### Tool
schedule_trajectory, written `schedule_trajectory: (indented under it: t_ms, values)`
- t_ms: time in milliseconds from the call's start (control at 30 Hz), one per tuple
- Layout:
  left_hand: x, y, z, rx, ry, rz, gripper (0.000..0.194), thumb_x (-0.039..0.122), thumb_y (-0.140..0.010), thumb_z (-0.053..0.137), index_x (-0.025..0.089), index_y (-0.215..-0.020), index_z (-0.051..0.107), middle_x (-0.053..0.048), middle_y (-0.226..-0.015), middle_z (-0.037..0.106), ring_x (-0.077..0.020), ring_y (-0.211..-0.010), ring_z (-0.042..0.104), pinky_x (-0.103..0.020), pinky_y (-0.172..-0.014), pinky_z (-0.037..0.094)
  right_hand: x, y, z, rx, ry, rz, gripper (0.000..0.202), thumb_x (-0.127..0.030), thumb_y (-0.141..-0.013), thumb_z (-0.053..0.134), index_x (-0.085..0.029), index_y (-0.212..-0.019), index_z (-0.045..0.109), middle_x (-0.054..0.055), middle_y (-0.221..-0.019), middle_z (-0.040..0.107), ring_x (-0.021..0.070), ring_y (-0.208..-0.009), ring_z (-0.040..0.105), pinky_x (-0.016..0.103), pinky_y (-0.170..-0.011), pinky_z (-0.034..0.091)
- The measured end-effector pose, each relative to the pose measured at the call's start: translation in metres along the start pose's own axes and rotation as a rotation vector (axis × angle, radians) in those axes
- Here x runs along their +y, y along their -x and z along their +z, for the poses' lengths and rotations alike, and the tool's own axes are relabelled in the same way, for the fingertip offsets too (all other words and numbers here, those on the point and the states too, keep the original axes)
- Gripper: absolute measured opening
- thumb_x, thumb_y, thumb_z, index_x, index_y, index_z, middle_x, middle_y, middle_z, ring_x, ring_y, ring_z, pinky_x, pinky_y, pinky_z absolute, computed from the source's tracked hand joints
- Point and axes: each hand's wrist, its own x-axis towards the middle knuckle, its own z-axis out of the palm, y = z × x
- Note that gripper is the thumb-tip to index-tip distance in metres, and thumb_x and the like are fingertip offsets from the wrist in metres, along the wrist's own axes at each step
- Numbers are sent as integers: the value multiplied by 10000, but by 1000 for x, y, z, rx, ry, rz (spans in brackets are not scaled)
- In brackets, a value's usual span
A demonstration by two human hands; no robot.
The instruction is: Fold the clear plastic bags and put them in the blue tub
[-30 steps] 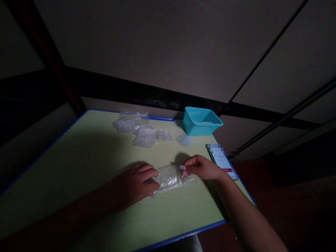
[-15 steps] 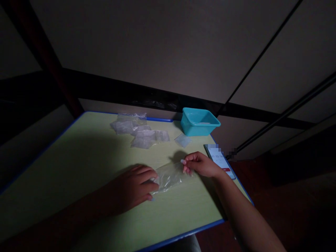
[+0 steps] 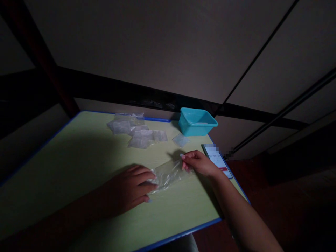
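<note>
A clear plastic bag (image 3: 169,174) stretches between my two hands, low over the table. My left hand (image 3: 132,187) lies over its left end, fingers apart and their tips resting on the film, the thumb out to the side. At the right end, my right hand (image 3: 195,161) pinches the bag between thumb and fingers, a little raised. Behind the hands lies a loose pile of clear plastic bags (image 3: 141,136). A small pale bluish packet (image 3: 181,140) sits to the right of that pile.
A turquoise plastic bin (image 3: 195,129) stands at the table's back right, something pale inside it. By the right edge lies a phone (image 3: 217,161) with a lit screen. The pale green table (image 3: 86,154) has a blue rim; dark-banded panels (image 3: 157,52) rise behind it.
The view has shifted slightly, so everything sits a bit further left. Both hands keep their places on the bag, with almost no other movement.
</note>
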Motion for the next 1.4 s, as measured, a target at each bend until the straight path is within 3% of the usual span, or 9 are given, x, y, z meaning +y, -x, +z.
schedule_trajectory:
  t_ms: [733,1033,1400]
  values:
    - [7,-4,0,-26,-25,13,392,392,-847,628,233,-1202,584,-71,-1195,621,-262,-1110,536,-418,-975,366,-17,-3,5,105,-174,-84,508,-645,-685,648,-152,-568,613,-2,-513,568,76,-429,444,217,-460,356]
    - [10,-5,-2,-3,-6,-1,404,421,-841,634,236,-1198,589,-77,-1188,622,-251,-1114,535,-407,-991,360,-51,-1,16,-4,-90,-139,483,-614,-731,638,-148,-606,638,-12,-494,550,92,-452,462,233,-494,370]
    - [15,-6,-5,-29,-54,-24,458,417,-791,699,236,-1195,583,-46,-1151,628,-249,-1076,536,-376,-951,354,-83,-20,50,-245,12,-166,483,-600,-773,593,-142,-623,625,-20,-499,551,87,-464,481,226,-498,405]
